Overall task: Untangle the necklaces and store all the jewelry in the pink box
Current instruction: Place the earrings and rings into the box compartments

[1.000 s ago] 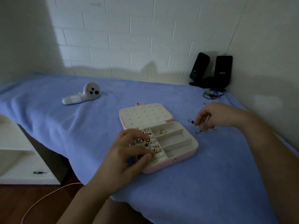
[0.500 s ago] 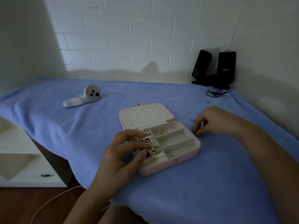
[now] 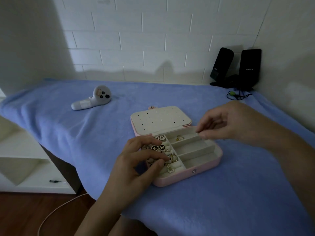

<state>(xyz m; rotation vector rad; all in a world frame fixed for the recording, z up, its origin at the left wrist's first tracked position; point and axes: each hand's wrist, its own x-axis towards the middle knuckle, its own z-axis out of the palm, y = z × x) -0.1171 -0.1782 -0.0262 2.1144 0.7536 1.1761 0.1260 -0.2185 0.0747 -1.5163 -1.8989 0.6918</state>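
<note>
Your right hand (image 3: 226,123) hovers over the back right corner of the pink box (image 3: 204,169). Its fingertips (image 3: 204,135) are pressed together like a pinch. Anything between them is too small to see, so I cannot tell if it holds a piece. Your left hand (image 3: 136,160) sits on the left part of the box with its fingers bent down on the little pieces there. I cannot tell if it pinches one or only touches them.

The box lies open on the blue blanket (image 3: 85,133) near the middle of the desk, with its lid (image 3: 160,120) flat behind it. The left part holds two round black earrings (image 3: 157,147), a gold clip earring (image 3: 171,168) and a few more pieces. A gold ring (image 3: 180,137) lies in the back slot on the right.

These pieces look tiny, light and hard, so they will likely slip and roll. Pinch each one by its hoop or edge with two fingertips, and let go low over a slot. A necklace chain would be thin and floppy and would knot fast, so hold it by the clasp. I see no chain right now.

Farther off, a white controller (image 3: 92,101) lies on the blanket to the left. Two black speakers (image 3: 237,67) stand in the far right corner.
</note>
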